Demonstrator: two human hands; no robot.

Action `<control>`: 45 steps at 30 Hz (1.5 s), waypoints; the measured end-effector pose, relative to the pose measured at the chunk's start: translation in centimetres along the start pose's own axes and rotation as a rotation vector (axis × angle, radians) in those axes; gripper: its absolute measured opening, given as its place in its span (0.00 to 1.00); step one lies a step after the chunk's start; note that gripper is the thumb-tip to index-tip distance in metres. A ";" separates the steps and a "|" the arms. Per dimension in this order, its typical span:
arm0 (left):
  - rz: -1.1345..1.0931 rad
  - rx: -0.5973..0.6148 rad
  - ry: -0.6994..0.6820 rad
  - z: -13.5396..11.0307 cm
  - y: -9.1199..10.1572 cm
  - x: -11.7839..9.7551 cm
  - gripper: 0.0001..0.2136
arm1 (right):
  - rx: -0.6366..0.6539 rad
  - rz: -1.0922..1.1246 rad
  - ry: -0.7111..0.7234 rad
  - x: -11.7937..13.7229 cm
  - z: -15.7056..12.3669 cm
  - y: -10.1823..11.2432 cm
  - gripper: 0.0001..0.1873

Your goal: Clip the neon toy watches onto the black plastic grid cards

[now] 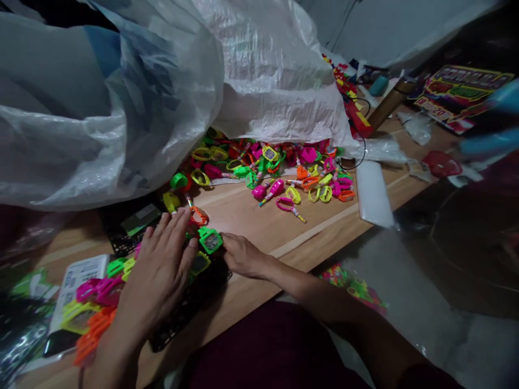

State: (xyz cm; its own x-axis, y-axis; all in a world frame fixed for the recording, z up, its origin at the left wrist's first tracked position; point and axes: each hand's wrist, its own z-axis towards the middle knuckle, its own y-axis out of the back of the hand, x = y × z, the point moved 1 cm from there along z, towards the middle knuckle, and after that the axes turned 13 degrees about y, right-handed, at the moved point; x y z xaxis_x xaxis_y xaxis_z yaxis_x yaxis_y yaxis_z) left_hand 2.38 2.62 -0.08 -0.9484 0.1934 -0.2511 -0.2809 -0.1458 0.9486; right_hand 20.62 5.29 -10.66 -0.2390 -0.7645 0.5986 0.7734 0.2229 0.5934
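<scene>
A green toy watch (210,241) with a square dial is pinched by the fingertips of my right hand (243,256). Beside it, on the left, is my left hand (164,256), its fingers stretched out and the thumb apart. Whether that hand touches the green watch I cannot tell. Below the watch a yellow toy watch (199,263) lies over a black perforated tray (178,319), partly hidden by my left hand. An orange toy watch (198,216) rests just beyond my fingertips. Left of my left wrist are several pink, yellow and orange watches (97,324).
A pile of coloured toy watches (300,162) spreads from under a large white sack (279,81). A translucent bag (101,119) bulges at left. A white block (373,192), a bronze flask (391,105) and a printed box (462,97) stand right. Someone's blurred blue sleeve (492,143) shows.
</scene>
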 end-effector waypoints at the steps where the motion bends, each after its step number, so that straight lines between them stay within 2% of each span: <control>1: -0.003 -0.006 -0.004 0.0 0.0 -0.1 0.29 | 0.009 -0.029 0.034 -0.3 -0.2 -0.4 0.23; 4: 0.018 -0.021 -0.028 0.1 -0.1 -0.4 0.30 | 0.068 -0.082 0.065 -0.4 -0.2 -1.3 0.25; 7: 0.120 -0.035 -0.083 0.3 -0.3 -0.3 0.29 | 0.125 -0.078 0.038 0.3 0.6 -0.6 0.23; 9: 0.185 -0.045 -0.112 0.4 -0.4 -0.1 0.29 | 0.126 -0.031 0.040 0.8 1.1 1.4 0.19; 11: 0.216 -0.055 -0.119 0.5 -0.6 0.0 0.29 | 0.071 -0.025 -0.006 0.9 1.1 4.6 0.13; 13: 0.227 -0.062 -0.110 0.8 -0.6 -0.1 0.28 | -0.034 -0.141 -0.184 0.3 0.8 8.3 0.10; 15: 0.225 -0.069 -0.084 1.6 -0.7 -0.7 0.27 | -0.084 -0.348 -0.407 -0.8 0.2 11.4 0.12; 17: 0.201 -0.072 -0.042 2.9 -0.8 -1.7 0.27 | -0.053 -0.520 -0.525 -1.9 -0.3 13.1 0.13; 19: 0.134 -0.061 0.005 4.5 -0.5 -2.7 0.27 | -0.014 -0.628 -0.557 -2.6 -0.8 13.5 0.14; 22: -0.032 -0.046 0.048 5.5 0.7 -3.1 0.28 | -0.040 -0.674 -0.569 -3.0 -1.7 12.9 0.11; 24: -0.132 -0.073 0.056 4.5 2.2 -2.4 0.29 | -0.156 -0.603 -0.582 -2.9 -2.6 12.6 0.09; 27: -0.232 -0.141 0.088 1.3 4.0 0.0 0.28 | -0.449 -0.295 -0.548 -2.0 -3.9 11.8 0.18; 29: -0.259 -0.164 0.126 -1.1 4.3 1.8 0.26 | -0.543 -0.007 -0.515 -0.5 -4.2 10.5 0.23; 31: -0.251 -0.156 0.145 -2.8 3.7 3.3 0.25 | -0.478 0.253 -0.517 1.5 -3.9 8.1 0.21; 33: -0.205 -0.143 0.139 -3.6 2.5 4.3 0.25 | -0.330 0.410 -0.481 3.8 -3.2 5.0 0.15; 36: -0.123 -0.150 0.128 -3.6 0.9 4.9 0.25 | -0.153 0.484 -0.359 6.3 -1.8 0.2 0.09; 38: -0.100 -0.158 0.131 -3.4 0.5 4.9 0.24 | -0.092 0.489 -0.289 7.1 -1.0 -2.5 0.07; 40: -0.087 -0.154 0.134 -3.4 0.4 4.7 0.24 | -0.061 0.465 -0.228 7.3 -0.5 -4.3 0.06; 43: -0.075 -0.152 0.134 -3.4 0.5 4.6 0.24 | -0.024 0.370 -0.145 7.4 -0.3 -5.6 0.05; 45: -0.076 -0.150 0.141 -3.6 0.6 4.5 0.24 | -0.004 0.289 -0.092 7.5 -0.4 -6.0 0.11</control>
State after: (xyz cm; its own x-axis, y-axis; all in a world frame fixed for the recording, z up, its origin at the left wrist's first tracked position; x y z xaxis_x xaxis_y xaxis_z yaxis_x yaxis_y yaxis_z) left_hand -2.61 -0.03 -1.35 -0.9318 0.0734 -0.3555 -0.3614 -0.2810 0.8891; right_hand 14.46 -1.99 -9.97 -0.0609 -0.6121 0.7884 0.8192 0.4206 0.3898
